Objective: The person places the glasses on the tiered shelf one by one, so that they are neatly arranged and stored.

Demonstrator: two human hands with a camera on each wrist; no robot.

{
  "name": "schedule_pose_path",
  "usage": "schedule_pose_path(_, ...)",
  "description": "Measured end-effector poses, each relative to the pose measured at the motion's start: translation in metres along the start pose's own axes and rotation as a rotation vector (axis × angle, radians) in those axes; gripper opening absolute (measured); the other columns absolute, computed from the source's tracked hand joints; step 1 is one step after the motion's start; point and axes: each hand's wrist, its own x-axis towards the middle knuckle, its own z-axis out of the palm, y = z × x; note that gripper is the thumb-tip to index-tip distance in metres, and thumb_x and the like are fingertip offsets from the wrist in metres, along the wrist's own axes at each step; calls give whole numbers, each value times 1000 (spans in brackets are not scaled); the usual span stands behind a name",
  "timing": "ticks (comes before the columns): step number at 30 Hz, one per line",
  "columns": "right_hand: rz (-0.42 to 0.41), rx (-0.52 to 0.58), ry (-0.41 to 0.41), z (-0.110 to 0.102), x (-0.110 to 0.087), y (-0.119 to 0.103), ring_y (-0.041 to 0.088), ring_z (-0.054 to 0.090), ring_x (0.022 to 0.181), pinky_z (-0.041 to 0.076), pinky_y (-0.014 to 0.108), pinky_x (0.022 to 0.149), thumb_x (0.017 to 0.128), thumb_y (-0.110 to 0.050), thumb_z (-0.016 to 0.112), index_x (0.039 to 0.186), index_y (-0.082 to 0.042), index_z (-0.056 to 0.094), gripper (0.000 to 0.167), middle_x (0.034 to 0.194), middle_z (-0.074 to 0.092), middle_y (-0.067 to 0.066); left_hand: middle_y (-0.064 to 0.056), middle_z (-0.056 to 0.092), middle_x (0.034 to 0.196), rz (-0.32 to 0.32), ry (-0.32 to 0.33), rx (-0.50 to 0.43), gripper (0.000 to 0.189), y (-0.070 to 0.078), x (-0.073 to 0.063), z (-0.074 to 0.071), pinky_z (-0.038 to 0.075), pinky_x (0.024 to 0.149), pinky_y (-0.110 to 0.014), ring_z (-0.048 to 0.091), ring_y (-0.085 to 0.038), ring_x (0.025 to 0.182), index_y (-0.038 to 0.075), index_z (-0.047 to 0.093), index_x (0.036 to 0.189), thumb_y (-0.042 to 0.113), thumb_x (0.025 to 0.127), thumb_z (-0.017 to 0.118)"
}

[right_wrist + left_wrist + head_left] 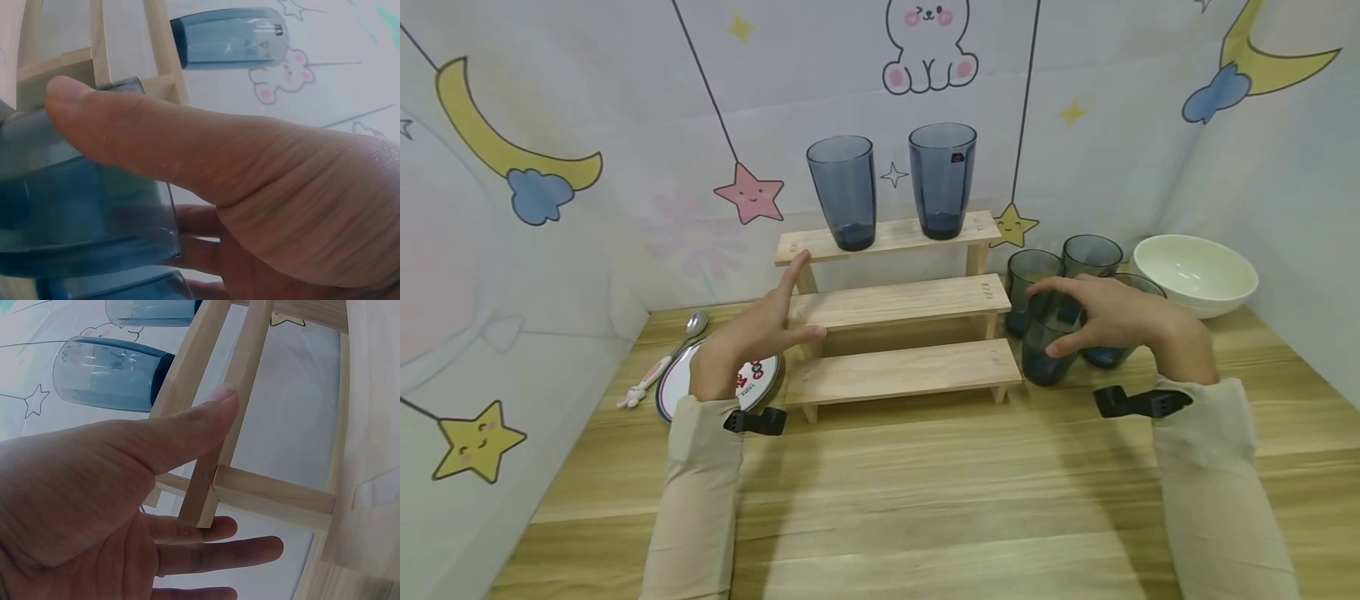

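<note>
My right hand [1116, 312] curls its thumb and fingers around the upper part of a blue-grey drinking glass [1043, 358], right of a three-step wooden rack [902, 375]. In the right wrist view the thumb crosses the near side of this glass [75, 206], with other fingers behind it. Whether its base is off the table cannot be told. At the rack's left end is my left hand [752, 329], thumb and fingers spread, holding nothing. Two blue glasses, a left one [844, 196] and a right one [942, 179], stand upright on the top step.
Several more glasses, including a back one [1090, 254], stand close around the held glass. A pale bowl [1198, 287] sits behind them. A patterned plate [763, 383] and a spoon [662, 362] lie left of the rack, near the printed cloth backdrop [625, 108].
</note>
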Motion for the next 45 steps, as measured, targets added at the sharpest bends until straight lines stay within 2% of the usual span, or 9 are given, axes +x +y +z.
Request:
schedule_pose_path(11,-37,11,-5,-2,-1,-3,43,52,123,46,60,91,78,-41,86,146,-16,49,81,141,51,24,-24,4,165,-19,-5,1,105,-2,-2,-1,19,117,-59,18,-46,147,27,-16,159,34,96,68)
schedule_pose_path(19,-39,31,-27,-4,-3,-8,36,58,117,48,56,90,82,-48,80,147,-17,48,79,142,51,21,-25,6,164,-21,-1,10,105,-3,-4,-2,21,116,-59,21,-47,146,27,-16,159,34,96,68)
schedule_pose_path(26,-41,33,-37,-6,-6,-13,34,60,114,49,54,89,83,-50,78,147,-18,48,78,141,54,18,-24,4,165,-14,0,-3,106,-4,-5,-4,19,117,-58,18,-45,147,27,-16,158,33,96,69)
schedule_pose_path(31,-50,42,-3,-10,-10,-18,35,59,117,50,54,89,83,-51,78,147,-18,47,79,138,56,16,-25,6,164,-10,8,5,106,-3,-5,-4,20,117,-58,20,-46,147,26,-15,159,31,96,70)
schedule_pose_path(35,-48,65,58,-13,-14,-22,36,56,121,50,54,89,82,-48,80,147,-15,45,80,135,58,16,-24,7,164,-5,8,2,106,-2,-3,-1,22,117,-58,21,-46,146,26,-15,159,32,96,70)
schedule_pose_path(45,-64,131,108,-19,-8,-34,40,48,131,47,58,95,84,-41,81,147,-12,44,79,144,50,15,-22,5,165,11,21,-5,105,-1,-3,1,21,118,-55,19,-42,148,24,-13,159,31,95,70)
